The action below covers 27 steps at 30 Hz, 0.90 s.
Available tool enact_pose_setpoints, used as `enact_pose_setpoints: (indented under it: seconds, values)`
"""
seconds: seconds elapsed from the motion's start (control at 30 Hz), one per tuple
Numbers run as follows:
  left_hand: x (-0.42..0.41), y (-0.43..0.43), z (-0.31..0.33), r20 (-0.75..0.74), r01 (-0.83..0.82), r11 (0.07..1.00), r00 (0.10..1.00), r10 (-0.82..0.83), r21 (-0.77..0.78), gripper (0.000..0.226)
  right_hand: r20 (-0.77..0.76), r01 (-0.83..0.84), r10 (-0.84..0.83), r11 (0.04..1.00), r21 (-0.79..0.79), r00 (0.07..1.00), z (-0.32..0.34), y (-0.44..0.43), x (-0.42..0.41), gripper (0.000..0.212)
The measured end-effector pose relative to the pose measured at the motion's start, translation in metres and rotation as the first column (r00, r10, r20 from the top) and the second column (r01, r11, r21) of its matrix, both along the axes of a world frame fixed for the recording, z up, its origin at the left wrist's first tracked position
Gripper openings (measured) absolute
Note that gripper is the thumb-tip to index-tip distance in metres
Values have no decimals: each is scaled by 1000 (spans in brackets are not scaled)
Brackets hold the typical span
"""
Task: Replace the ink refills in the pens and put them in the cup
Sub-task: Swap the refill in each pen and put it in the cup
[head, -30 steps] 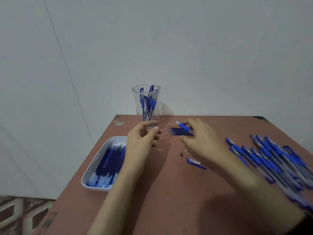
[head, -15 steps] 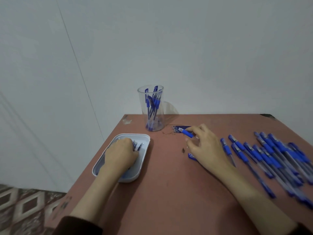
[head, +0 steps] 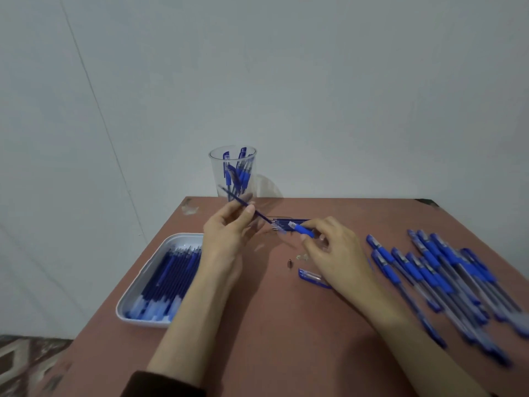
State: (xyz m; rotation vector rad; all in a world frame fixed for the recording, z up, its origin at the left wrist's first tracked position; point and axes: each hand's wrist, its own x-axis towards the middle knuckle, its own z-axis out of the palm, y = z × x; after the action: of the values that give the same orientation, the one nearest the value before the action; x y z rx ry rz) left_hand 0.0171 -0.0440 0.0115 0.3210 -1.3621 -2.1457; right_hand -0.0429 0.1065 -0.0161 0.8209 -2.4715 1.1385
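My left hand [head: 229,236] pinches a thin blue refill [head: 237,200] in front of the clear cup [head: 220,173], which holds several blue pens. The refill slants down to the right toward a pen barrel [head: 300,229] with a blue grip, pinched by my right hand [head: 335,253]. A white tray [head: 134,293] at the left holds several blue refills. Loose blue pens [head: 435,270] lie in a row at the right. A pen cap [head: 312,277] and a small tip piece [head: 289,263] lie on the table below my right hand.
A small bundle of refills [head: 289,222] lies on the reddish-brown table [head: 286,339] behind the barrel. The table's left edge drops to a patterned floor [head: 23,362]. A plain wall stands right behind the cup.
My left hand has left the tray and risen toward the cup with a refill in its fingers. My right hand still holds the pen barrel, lifted slightly toward the refill.
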Motion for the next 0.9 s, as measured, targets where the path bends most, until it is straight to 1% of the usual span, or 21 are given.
enact_pose_setpoints:
  seconds: [0.03, 0.1, 0.2, 0.3, 0.4, 0.53, 0.67, 0.9]
  values:
    - [-2, 1, -3, -36, -12, 999, 999, 14, 44, 19, -5, 0, 0, 1000, 5, 1000, 0, 0, 0, 18]
    - [-3, 1, -5, -80, -16, 996, 997, 22, 84, 15, -17, -1, 1, 1000, 19, 1000, 1, 1, 0, 15]
    - [-3, -2, -7, -96, -3, 994, 995, 14, 114, 14, -18, 15, -15, 1000, 23, 1000, 2, 1, -1, 14]
    - [-4, -4, -7, -111, -24, 988, 993, 41, 152, 13, -25, 45, -45, 999, 1, 999, 2, 3, -2, 14]
    - [-5, -4, -7, -124, -38, 986, 990, 59, 164, 13, -20, 42, -42, 999, 4, 999, 1, 2, -3, 13]
    - [-6, -2, -8, -132, -19, 988, 990, 40, 156, 13, -24, 22, -21, 999, 48, 999, 1, 1, -1, 14]
    - [-7, 0, -10, -119, -15, 990, 992, 32, 138, 14, -43, -12, 14, 999, 46, 999, 3, 1, 1, 15]
    - [-7, 1, -10, -115, -6, 988, 993, 24, 153, 14, -45, -7, 8, 999, 35, 999, 3, 2, 2, 17]
